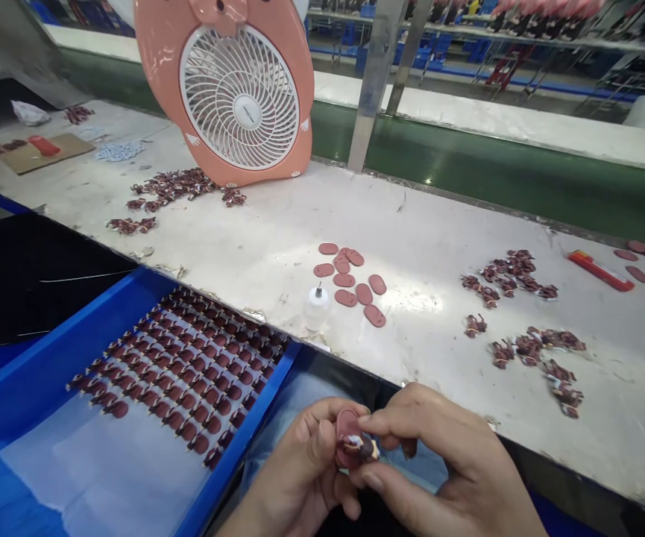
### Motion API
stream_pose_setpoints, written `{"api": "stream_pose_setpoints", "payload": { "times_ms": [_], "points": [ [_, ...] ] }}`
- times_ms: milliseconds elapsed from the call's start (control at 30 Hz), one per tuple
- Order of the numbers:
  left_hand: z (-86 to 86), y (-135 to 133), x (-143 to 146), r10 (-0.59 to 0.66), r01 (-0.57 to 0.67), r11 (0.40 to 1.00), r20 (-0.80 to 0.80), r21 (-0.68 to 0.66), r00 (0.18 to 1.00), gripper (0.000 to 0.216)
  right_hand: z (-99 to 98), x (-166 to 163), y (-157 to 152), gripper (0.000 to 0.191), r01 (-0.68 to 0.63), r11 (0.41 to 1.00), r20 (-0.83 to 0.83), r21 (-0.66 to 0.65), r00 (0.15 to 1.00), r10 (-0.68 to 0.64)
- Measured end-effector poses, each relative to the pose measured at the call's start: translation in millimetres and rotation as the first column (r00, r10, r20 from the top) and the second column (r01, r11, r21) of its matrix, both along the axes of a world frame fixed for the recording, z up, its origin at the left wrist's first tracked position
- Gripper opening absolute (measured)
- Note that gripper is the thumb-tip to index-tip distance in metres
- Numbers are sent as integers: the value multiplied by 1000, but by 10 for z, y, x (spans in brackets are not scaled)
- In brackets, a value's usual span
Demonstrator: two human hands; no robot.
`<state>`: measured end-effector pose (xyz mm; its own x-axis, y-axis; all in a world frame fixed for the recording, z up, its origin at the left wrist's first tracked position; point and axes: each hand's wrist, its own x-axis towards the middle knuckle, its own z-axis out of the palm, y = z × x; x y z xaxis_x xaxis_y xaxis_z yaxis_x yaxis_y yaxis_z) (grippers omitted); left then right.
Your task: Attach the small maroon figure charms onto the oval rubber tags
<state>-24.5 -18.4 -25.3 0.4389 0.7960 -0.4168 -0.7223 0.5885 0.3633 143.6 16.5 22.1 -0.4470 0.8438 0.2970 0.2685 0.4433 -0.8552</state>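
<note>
workbench beyond figurine (between fingers)

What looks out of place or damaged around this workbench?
The workbench looks chipped and ragged along its front edge, notably near the blue tray. The small bottle stands close to that edge, so it might get knocked off. The held figure is too small to judge.

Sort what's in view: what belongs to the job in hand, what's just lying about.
Likely the job:
held oval base
held figure
loose oval bases
loose figures
blue tray of mounted figures
small bottle, perhaps

Apparently just lying about:
fan, standing
red item at right
cardboard sheet
</note>
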Motion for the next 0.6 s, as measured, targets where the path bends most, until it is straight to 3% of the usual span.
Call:
{"api": "stream_pose_setpoints", "payload": {
  "times_ms": [133, 233, 300, 433, 600],
  "points": [
    [-26, 15, -14, -8, 9, 999, -22, 43, 1000, 36, -26, -20, 8, 22, -20, 1000, 22, -8, 1000, 20],
    [-1, 55, -34, -15, 18, 999, -84, 46, 996, 59, -54, -43, 28, 19, 48, 988, 81, 149, 995, -60],
    [35, 64, -46, 86, -78, 996, -203, 46, 975, 62, -93, -74, 25, 21, 116, 949, 122, 294, 980, -157],
    [97, 16, -58, 331, -303, 943, -436, 135, 837, 42, -203, -184, 6, 33, 141, 851, 136, 506, 961, -240],
    [114, -18, -67, 411, -385, 906, -588, 177, 696, 39, -310, -353, 70, 29, -1, 785, 185, 619, 972, -145]
  ]
}}
